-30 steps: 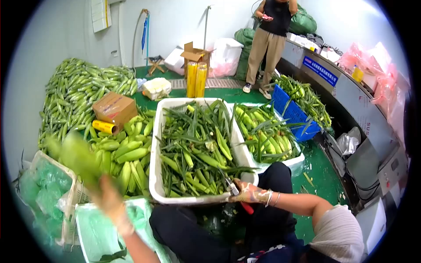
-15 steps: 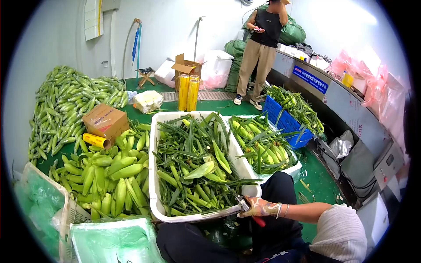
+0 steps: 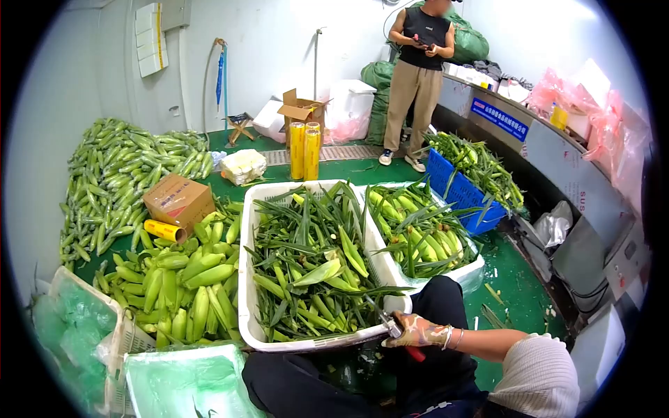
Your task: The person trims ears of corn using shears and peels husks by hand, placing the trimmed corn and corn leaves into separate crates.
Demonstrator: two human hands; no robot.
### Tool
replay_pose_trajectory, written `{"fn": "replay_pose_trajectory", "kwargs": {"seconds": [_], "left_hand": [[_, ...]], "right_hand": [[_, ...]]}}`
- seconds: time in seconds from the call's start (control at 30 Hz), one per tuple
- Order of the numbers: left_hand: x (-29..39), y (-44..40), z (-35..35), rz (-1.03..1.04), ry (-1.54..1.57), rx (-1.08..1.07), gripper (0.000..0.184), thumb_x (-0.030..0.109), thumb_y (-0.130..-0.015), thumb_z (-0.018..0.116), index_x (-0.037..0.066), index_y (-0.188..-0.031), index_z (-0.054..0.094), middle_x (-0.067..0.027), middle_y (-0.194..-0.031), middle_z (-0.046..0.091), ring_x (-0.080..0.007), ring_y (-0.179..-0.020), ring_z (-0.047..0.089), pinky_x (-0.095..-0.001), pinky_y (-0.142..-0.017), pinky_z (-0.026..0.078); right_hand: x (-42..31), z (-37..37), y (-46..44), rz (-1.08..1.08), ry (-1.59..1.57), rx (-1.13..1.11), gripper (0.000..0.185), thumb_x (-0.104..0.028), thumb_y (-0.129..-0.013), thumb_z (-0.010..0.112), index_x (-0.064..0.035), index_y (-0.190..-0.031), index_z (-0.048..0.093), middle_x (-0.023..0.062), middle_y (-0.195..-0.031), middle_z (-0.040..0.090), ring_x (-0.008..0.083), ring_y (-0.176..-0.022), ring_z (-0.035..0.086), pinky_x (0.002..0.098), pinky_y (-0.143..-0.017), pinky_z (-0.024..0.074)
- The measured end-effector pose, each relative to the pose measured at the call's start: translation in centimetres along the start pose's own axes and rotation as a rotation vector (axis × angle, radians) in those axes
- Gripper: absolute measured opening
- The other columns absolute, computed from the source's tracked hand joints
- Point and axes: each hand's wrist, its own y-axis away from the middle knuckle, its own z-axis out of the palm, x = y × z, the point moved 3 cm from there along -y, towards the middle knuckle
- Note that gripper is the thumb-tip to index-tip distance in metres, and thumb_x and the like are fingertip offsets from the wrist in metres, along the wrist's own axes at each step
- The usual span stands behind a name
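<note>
My right hand, in a patterned glove, is closed round pruning shears with red handles. Their metal blades point up and left over the near right corner of a white crate. Green corn husks and leaves fill that crate, which stands in front of my knees. My left hand does not show anywhere in the view.
Left of the crate lie husk-covered corn cobs, with a pile of wrapped cobs behind. A second white crate and a blue crate hold more corn and leaves. A green-lined box sits front left. Another person stands at the back.
The standing person has lowered a raised hand, and both their hands are now before the chest. My view has shifted slightly; my right hand keeps its hold on the shears beside the crate.
</note>
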Motion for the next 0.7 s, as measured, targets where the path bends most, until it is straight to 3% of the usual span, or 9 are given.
{"fn": "replay_pose_trajectory", "kwargs": {"seconds": [0.13, 0.23, 0.27, 0.3, 0.33, 0.37, 0.43, 0.53, 0.7], "left_hand": [[4.9, 2.7, -7.0, 0.108, 0.066, 0.036, 0.059, 0.027, -0.077, 0.067, 0.002, -0.126, 0.046, -0.0139, -0.116, 0.055, -0.0188, -0.103, 0.052, -0.0315, -0.085, 0.042], [15.2, 4.4, -9.7, 0.291, 0.028, 0.078, 0.063, 0.029, -0.075, 0.068, 0.002, -0.127, 0.045, -0.0138, -0.117, 0.054, -0.0188, -0.105, 0.051, -0.0312, -0.086, 0.042], [19.4, 3.8, -9.5, 0.475, -0.086, 0.135, 0.05, 0.023, -0.073, 0.069, 0.002, -0.114, 0.052, -0.0096, -0.097, 0.058, -0.0178, -0.085, 0.054, -0.0313, -0.072, 0.045], [24.0, 4.7, -7.1, 0.885, -0.061, 0.358, 0.044, 0.022, -0.073, 0.069, 0.001, -0.108, 0.053, -0.0061, -0.087, 0.059, -0.0205, -0.076, 0.055, -0.0323, -0.068, 0.046], [30.1, 7.2, -4.3, 0.786, 0.011, 0.145, 0.05, 0.02, -0.071, 0.07, 0.0, -0.113, 0.052, -0.0104, -0.096, 0.062, -0.0246, -0.084, 0.059, -0.0333, -0.076, 0.047], [34.2, 8.4, -1.3, 1.038, -0.098, 0.208, 0.052, 0.016, -0.069, 0.07, 0.001, -0.116, 0.052, -0.0143, -0.101, 0.063, -0.0277, -0.089, 0.061, -0.034, -0.079, 0.048], [38.1, 7.1, 5.1, 1.098, -0.217, 0.249, 0.049, 0.013, -0.068, 0.07, 0.002, -0.113, 0.052, -0.0119, -0.096, 0.065, -0.0235, -0.086, 0.062, -0.0338, -0.078, 0.048], [40.9, 6.2, 14.9, 1.202, -0.301, 0.129, 0.047, 0.016, -0.064, 0.071, 0.007, -0.108, 0.055, -0.0117, -0.093, 0.064, -0.0284, -0.084, 0.062, -0.0353, -0.077, 0.05], [41.1, 7.4, 23.6, 1.187, -0.529, 0.189, 0.05, 0.018, -0.06, 0.072, 0.011, -0.106, 0.057, -0.0117, -0.094, 0.062, -0.03, -0.087, 0.06, -0.0379, -0.079, 0.049]], "right_hand": [[1.4, -0.7, -0.5, -0.101, -0.052, 0.087, 0.071, -0.053, -0.07, 0.07, 0.002, -0.108, 0.045, 0.0244, -0.094, 0.06, 0.0362, -0.09, 0.061, 0.0413, -0.077, 0.0472], [1.6, 0.1, -2.8, -0.265, -0.02, 0.184, 0.074, -0.047, -0.069, 0.073, 0.0041, -0.111, 0.04, 0.0259, -0.095, 0.059, 0.0386, -0.092, 0.06, 0.042, -0.079, 0.0473], [-1.2, -1.3, -2.3, -0.28, -0.031, 0.141, 0.074, -0.042, -0.068, 0.074, 0.0047, -0.112, 0.039, 0.0263, -0.095, 0.059, 0.0394, -0.092, 0.059, 0.0425, -0.079, 0.0474], [-3.7, -2.6, -1.5, -0.284, -0.041, 0.101, 0.075, -0.038, -0.067, 0.076, 0.0053, -0.113, 0.037, 0.0267, -0.096, 0.058, 0.0403, -0.092, 0.059, 0.0429, -0.08, 0.0475], [-4.5, -2.2, -2.1, -0.386, -0.07, 0.159, 0.075, -0.035, -0.066, 0.077, 0.0054, -0.114, 0.037, 0.027, -0.096, 0.058, 0.0409, -0.092, 0.058, 0.0432, -0.08, 0.0476], [-5.1, -2.3, -2.6, -0.476, -0.101, 0.234, 0.075, -0.032, -0.065, 0.078, 0.0054, -0.115, 0.037, 0.0273, -0.095, 0.058, 0.0415, -0.092, 0.058, 0.0434, -0.08, 0.0478], [-6.3, -2.6, -3.9, -0.626, -0.137, 0.29, 0.074, -0.035, -0.065, 0.077, 0.0055, -0.114, 0.039, 0.0265, -0.093, 0.059, 0.04, -0.09, 0.059, 0.0423, -0.08, 0.0481], [-7.2, -4.2, -6.5, -0.34, -0.178, -0.005, 0.076, -0.045, -0.065, 0.073, 0.0067, -0.111, 0.041, 0.0281, -0.093, 0.059, 0.0381, -0.089, 0.06, 0.0389, -0.082, 0.0474], [-3.7, -4.9, -13.3, -0.384, -0.439, 0.076, 0.105, -0.05, -0.068, 0.072, 0.0175, -0.132, 0.022, 0.0318, -0.122, 0.049, 0.0338, -0.113, 0.051, 0.0321, -0.096, 0.0402]]}}
